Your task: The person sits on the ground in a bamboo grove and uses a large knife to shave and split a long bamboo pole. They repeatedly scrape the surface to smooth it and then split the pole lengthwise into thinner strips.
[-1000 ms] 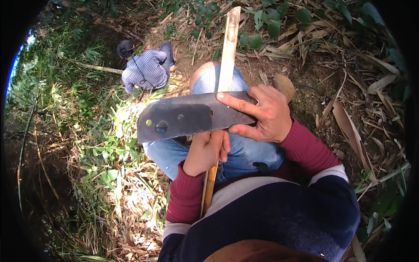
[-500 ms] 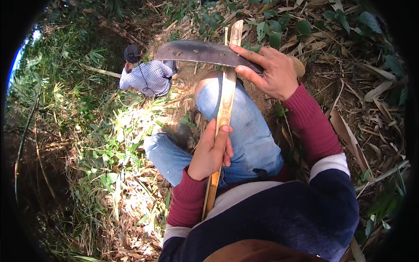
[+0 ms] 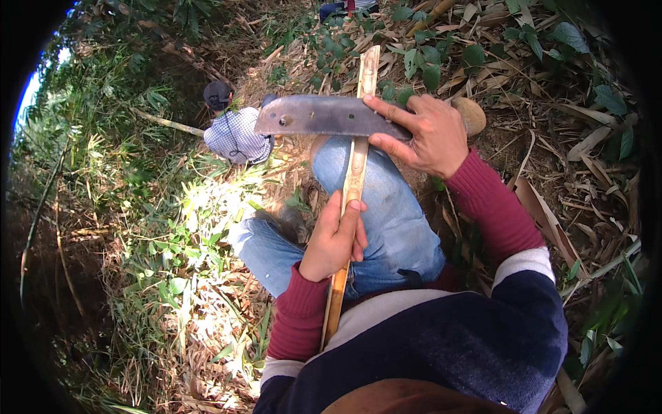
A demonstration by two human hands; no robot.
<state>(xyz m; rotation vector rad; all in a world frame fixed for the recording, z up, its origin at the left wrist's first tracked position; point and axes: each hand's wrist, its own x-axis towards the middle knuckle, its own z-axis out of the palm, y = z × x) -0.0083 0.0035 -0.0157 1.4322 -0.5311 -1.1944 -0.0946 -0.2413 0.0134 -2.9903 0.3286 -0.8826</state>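
A split bamboo strip point(image 3: 356, 169) runs lengthwise over my jeans, its pale inner side facing up and its near end beside my belly. My left hand point(image 3: 336, 234) is closed round its lower part, thumb on top. Across the upper part lies a broad dark machete blade point(image 3: 310, 116) with several small holes, its tip pointing left. My right hand point(image 3: 431, 134) grips the machete where blade meets handle, thumb and forefinger laid along the blade. The rounded wooden handle end point(image 3: 469, 116) sticks out beyond that hand.
At the upper left a person in a checked shirt point(image 3: 238, 134) and dark cap sits near a bamboo pole point(image 3: 169, 124). Part of another person point(image 3: 348, 8) shows at the top edge. Dry bamboo leaves point(image 3: 552, 200) and green plants point(image 3: 172, 241) cover the ground around my bent legs.
My right hand has drawn the machete toward me along the strip, and the blade's face now shows more broadly. My left hand keeps its hold. More of the person at the top edge shows.
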